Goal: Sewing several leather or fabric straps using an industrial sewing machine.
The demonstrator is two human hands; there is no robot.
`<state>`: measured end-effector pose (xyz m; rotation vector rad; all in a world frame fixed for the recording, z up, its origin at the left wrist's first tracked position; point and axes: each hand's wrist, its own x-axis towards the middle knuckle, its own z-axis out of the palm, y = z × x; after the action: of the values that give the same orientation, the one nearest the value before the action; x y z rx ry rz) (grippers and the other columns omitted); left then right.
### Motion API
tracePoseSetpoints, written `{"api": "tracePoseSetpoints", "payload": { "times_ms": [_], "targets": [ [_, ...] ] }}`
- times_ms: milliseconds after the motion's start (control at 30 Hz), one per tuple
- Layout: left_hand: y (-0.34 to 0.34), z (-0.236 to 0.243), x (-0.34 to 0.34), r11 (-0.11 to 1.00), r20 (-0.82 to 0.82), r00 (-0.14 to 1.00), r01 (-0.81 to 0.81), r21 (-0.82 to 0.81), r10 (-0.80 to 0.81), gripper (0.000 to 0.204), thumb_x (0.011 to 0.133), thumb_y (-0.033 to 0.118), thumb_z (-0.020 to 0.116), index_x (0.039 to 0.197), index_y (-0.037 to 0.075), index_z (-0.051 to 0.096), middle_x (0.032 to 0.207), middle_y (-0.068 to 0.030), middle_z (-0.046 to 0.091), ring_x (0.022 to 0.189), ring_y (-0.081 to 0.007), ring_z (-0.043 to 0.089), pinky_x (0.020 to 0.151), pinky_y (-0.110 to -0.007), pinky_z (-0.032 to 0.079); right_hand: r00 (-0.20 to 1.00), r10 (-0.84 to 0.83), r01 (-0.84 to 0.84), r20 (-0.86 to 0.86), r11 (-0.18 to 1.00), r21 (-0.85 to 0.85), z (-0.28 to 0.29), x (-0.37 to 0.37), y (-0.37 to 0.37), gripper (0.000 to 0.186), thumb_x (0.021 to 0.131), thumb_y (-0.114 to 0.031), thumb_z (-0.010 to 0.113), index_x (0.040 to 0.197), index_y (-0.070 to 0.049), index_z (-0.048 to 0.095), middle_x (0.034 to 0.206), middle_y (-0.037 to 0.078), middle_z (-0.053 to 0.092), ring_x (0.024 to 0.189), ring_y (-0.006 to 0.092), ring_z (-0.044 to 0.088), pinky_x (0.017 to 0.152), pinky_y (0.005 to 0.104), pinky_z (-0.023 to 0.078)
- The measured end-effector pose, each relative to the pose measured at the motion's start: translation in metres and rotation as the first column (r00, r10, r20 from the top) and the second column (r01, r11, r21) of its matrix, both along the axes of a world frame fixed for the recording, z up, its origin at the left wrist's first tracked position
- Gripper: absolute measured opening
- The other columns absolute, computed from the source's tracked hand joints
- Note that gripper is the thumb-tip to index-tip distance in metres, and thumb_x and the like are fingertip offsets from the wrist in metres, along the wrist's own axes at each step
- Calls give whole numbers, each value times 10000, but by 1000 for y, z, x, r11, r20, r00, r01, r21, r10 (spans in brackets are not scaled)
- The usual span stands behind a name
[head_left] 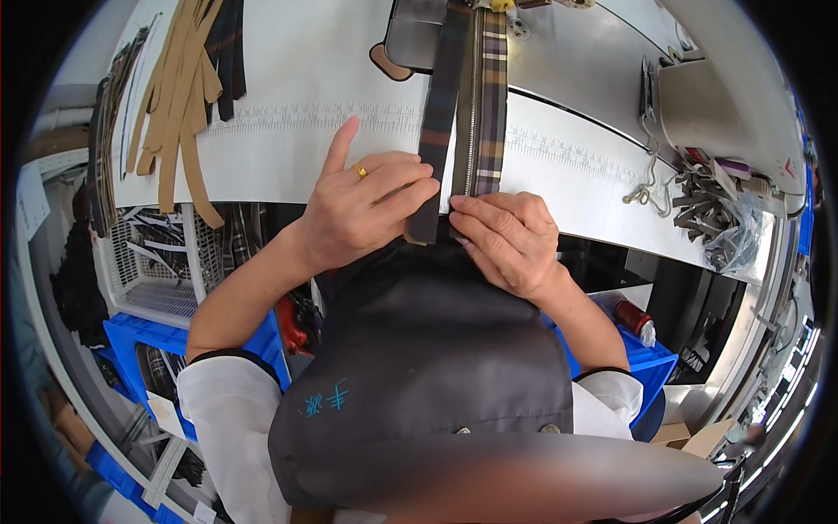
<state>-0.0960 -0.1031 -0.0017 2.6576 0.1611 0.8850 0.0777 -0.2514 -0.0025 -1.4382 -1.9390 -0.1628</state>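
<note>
A dark fabric strip runs from the sewing machine foot toward me. My left hand pinches its near end, with the index finger raised and a gold ring on one finger. Beside the strip lies a metal-toothed zipper, and a plaid fabric strip borders it on the right. My right hand is closed with thumb and fingertips on the zipper's near end. Both hands are at the table's front edge, above my dark apron. What lies under the right fingers is hidden.
Tan strips hang over the table's left edge above a white plastic basket. A phone lies left of the strips. Tweezers, a cord and fabric scraps in a clear bag are at right.
</note>
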Motion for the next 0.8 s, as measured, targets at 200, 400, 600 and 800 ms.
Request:
{"api": "tracePoseSetpoints", "payload": {
  "times_ms": [200,400,600,800],
  "targets": [
    [3,-6,-1,993,33,999,8,116,-12,121,766,75,648,882,93,616,961,-13,625,854,-145,664,1129,-522,215,999,-44,44,-1,999,23,7,-11,3,292,640,-60,726,928,-34,683,1028,77,678,823,181,606,675,281,442],
    [3,-7,-1,997,48,999,11,78,-15,110,766,74,638,866,81,592,971,-29,631,834,-160,663,1124,-516,238,999,-43,43,19,999,29,11,-17,6,281,654,-55,706,931,-22,682,1040,80,679,829,175,607,675,278,448],
    [3,-6,0,998,54,998,15,54,-18,135,751,77,647,870,83,585,972,-29,632,829,-158,659,1122,-517,242,998,-47,45,48,998,41,11,-20,7,302,661,-62,712,959,-24,685,1051,80,686,829,175,617,675,271,453],
    [3,-4,-3,1000,28,1000,8,24,-8,182,744,85,700,873,78,572,981,-24,629,844,-155,655,1119,-502,258,999,-49,50,-23,998,47,28,-11,2,293,642,-25,720,932,-11,683,1035,96,685,830,182,637,658,261,474]
  ]
}}
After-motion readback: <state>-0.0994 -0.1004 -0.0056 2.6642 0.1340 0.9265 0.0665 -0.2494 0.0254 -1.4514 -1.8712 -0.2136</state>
